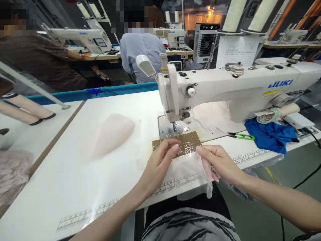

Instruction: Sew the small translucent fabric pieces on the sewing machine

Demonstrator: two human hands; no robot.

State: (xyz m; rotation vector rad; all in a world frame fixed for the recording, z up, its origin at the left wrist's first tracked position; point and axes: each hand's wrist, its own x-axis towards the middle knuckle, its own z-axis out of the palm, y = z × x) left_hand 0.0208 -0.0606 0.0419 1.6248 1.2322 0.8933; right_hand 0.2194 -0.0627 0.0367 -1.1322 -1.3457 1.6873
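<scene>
A sheer white fabric piece (185, 167) lies at the table's front edge, its end hanging over. My right hand (215, 159) pinches its upper edge between thumb and fingertips. My left hand (164, 159) is curled over the fabric's left part, thumb and forefinger close together; what they hold is too small to make out. Under the fingers is a brown taped plate (189, 140), just in front of the needle of the white sewing machine (213, 87). Another sheer, pale pink piece (114, 134) rests on the table to the left.
Green thread snips (242, 136) and a blue cloth (271, 134) lie to the right, near a thread cone (289, 109). Pinkish lace fabric (15, 174) is at the far left. Two people, one in a striped shirt (144, 53), are at other machines behind.
</scene>
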